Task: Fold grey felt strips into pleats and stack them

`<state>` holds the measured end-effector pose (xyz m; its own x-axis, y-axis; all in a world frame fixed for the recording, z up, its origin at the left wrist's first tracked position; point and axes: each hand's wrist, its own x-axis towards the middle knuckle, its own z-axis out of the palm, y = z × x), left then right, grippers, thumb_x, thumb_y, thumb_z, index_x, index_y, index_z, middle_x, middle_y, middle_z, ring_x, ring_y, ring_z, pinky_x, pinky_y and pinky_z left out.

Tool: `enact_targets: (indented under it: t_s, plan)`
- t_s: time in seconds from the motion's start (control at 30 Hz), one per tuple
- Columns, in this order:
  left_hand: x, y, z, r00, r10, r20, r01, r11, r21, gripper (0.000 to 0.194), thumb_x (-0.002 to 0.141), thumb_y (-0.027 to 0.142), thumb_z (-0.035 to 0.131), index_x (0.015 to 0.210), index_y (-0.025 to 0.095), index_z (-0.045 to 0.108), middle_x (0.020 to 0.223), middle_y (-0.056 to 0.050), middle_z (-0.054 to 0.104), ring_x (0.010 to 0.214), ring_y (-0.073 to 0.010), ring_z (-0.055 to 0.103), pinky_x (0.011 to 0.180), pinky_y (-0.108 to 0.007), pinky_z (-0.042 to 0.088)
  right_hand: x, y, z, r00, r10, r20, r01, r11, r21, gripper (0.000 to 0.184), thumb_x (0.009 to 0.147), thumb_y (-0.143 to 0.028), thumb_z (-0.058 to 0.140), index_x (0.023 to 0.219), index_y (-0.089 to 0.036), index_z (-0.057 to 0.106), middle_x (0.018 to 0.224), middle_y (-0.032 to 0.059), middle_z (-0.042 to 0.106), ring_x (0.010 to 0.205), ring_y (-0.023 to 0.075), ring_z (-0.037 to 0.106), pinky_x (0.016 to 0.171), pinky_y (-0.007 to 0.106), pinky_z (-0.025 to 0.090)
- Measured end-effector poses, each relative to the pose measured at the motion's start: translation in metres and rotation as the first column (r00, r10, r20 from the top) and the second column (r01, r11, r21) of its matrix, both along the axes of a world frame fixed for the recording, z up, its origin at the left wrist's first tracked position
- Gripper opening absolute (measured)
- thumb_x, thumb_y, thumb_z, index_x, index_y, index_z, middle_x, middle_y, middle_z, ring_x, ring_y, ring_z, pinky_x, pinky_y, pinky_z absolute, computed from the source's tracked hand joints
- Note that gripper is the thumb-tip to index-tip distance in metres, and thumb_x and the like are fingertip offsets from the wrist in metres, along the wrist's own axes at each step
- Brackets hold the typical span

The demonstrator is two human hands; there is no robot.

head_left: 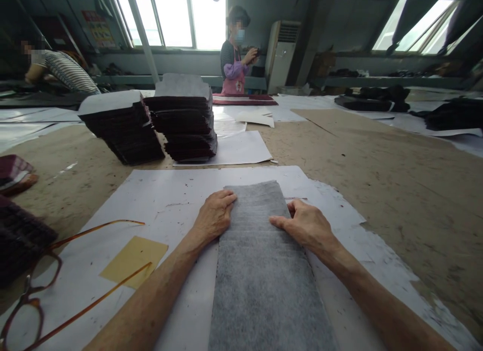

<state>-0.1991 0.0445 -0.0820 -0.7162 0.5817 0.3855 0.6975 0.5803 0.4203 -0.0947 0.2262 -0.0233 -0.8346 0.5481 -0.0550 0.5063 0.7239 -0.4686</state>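
A long grey fabric piece (264, 285), felt-like on top, runs from my body toward the middle of the table. Several ridges cross its far end, as if layers are stacked there; I cannot tell how many. My left hand (217, 215) grips the left edge near that far end, its fingers bent together against the cloth. On the opposite edge, my right hand (307, 223) has its thumb on top and the other fingers bent down along the side. White paper (177, 195) lies under the fabric and both hands.
Two tall stacks of dark fabric pieces (121, 132) (184, 124) stand beyond the paper. Eyeglasses (33, 290) and a yellow paper square (134, 260) lie at left, near dark bundles (22, 240). Across the table, a person (236, 64) stands; another (64, 69) leans at far left.
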Motion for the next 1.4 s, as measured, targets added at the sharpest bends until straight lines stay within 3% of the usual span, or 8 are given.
enact_targets:
  t_s: [0.13,0.47,0.73,0.97,1.1,1.2,1.3,1.4]
  plan:
    - [0.001,0.0,0.001,1.0,0.006,0.007,-0.006,1.0,-0.004,0.028,0.082,0.014,0.045,0.103,0.021,0.063,0.117,-0.004,0.06,0.111,-0.0178,0.052,0.1,-0.033,0.038,0.0,0.007,-0.008,0.998,-0.019,-0.058,0.025,0.995,0.095,0.046,0.067,-0.043,0.06,0.103,-0.014,0.056,0.103,0.0115,0.06,0.091,0.0256,0.056,0.076,0.035,0.042]
    - [0.004,0.003,0.002,0.992,0.122,0.041,-0.122,0.992,0.016,0.037,0.077,0.016,0.048,0.113,0.012,0.053,0.125,-0.013,0.053,0.118,-0.0246,0.046,0.103,-0.04,0.036,-0.024,0.002,-0.001,0.998,-0.057,-0.011,0.058,0.996,0.061,0.056,0.056,-0.039,0.068,0.103,-0.009,0.057,0.093,0.0166,0.063,0.09,0.0304,0.059,0.072,0.035,0.044]
    - [0.004,0.003,0.0,0.989,0.138,0.047,-0.139,0.989,0.038,0.039,0.077,0.018,0.049,0.115,0.011,0.05,0.128,-0.015,0.05,0.12,-0.0252,0.044,0.103,-0.04,0.035,-0.032,0.017,-0.006,0.999,-0.026,-0.023,0.019,0.968,-0.249,0.034,0.046,-0.036,0.074,0.069,-0.014,0.061,0.07,0.0082,0.065,0.07,0.026,0.062,0.056,0.032,0.044]
    - [0.004,0.003,-0.002,0.986,0.155,0.058,-0.159,0.984,0.079,0.047,0.076,0.018,0.05,0.121,0.007,0.044,0.133,-0.018,0.044,0.125,-0.0256,0.038,0.106,-0.04,0.032,-0.017,0.01,-0.013,0.966,0.009,-0.26,-0.146,0.846,-0.513,0.028,0.057,-0.024,0.066,0.084,-0.018,0.06,0.082,-0.0002,0.066,0.07,0.0152,0.061,0.058,0.023,0.047]
    - [0.004,0.003,-0.002,0.985,0.162,0.063,-0.169,0.979,0.112,0.049,0.075,0.018,0.051,0.123,0.01,0.041,0.134,-0.017,0.041,0.127,-0.0258,0.036,0.106,-0.042,0.032,-0.014,0.008,-0.01,0.956,-0.022,-0.292,-0.162,0.79,-0.592,0.027,0.057,-0.022,0.066,0.082,-0.016,0.058,0.079,0.0026,0.066,0.066,0.0164,0.061,0.056,0.026,0.049]
    - [0.003,0.003,-0.002,0.984,0.165,0.067,-0.173,0.976,0.133,0.051,0.074,0.018,0.053,0.123,0.011,0.041,0.134,-0.016,0.041,0.127,-0.0262,0.036,0.106,-0.042,0.032,-0.015,0.009,-0.009,0.954,-0.069,-0.293,-0.143,0.753,-0.643,0.041,0.059,-0.021,0.065,0.097,-0.014,0.054,0.09,0.0084,0.067,0.073,0.019,0.064,0.061,0.029,0.052]
    - [0.003,0.003,-0.002,0.982,0.17,0.075,-0.18,0.973,0.147,0.052,0.073,0.017,0.054,0.123,0.012,0.041,0.134,-0.016,0.041,0.127,-0.0265,0.035,0.106,-0.042,0.032,-0.016,0.009,-0.008,0.953,-0.085,-0.29,-0.127,0.758,-0.64,0.049,0.061,-0.023,0.064,0.107,-0.012,0.049,0.1,0.0117,0.066,0.078,0.0201,0.065,0.065,0.03,0.054]
    - [0.004,0.003,-0.001,0.979,0.182,0.088,-0.194,0.969,0.156,0.054,0.072,0.017,0.056,0.123,0.01,0.04,0.135,-0.018,0.04,0.127,-0.027,0.035,0.107,-0.042,0.031,-0.015,0.007,-0.011,0.959,-0.058,-0.277,-0.109,0.828,-0.551,0.036,0.061,-0.021,0.062,0.097,-0.015,0.056,0.089,0.0071,0.068,0.075,0.0204,0.064,0.063,0.031,0.052]
